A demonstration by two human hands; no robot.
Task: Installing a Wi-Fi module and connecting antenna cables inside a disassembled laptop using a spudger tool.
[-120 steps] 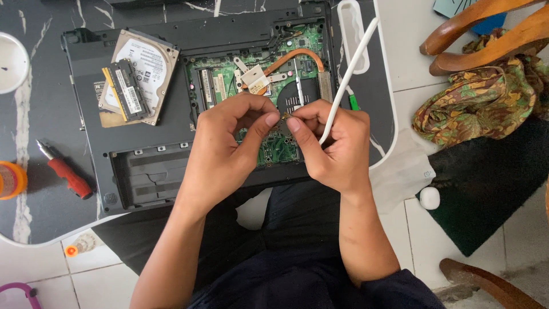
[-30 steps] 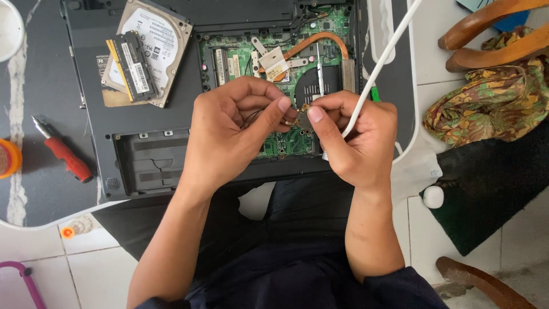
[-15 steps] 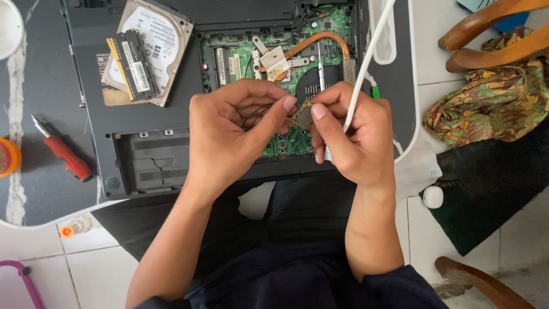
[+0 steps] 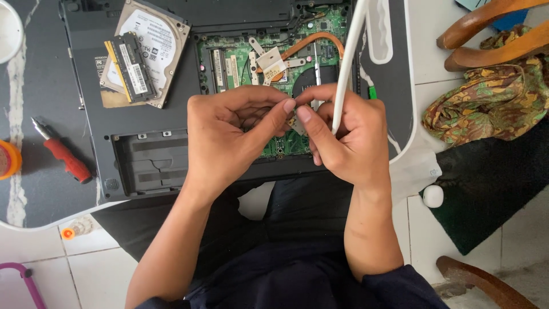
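Note:
My left hand and my right hand meet fingertip to fingertip above an opened black laptop. Both pinch a small greyish part, mostly hidden by the fingers. A long white rod also sits in my right hand, rising steeply toward the top edge. Under the hands lies the bare green circuit board with a copper heat pipe.
A silver hard drive with a memory stick on it rests on the laptop's left part. A red-handled screwdriver lies on the dark table at left. At right are a wooden chair, patterned cloth and a dark mat.
The white rod has swung more upright in my right hand. Both hands stay pinched together over the board, shifted slightly.

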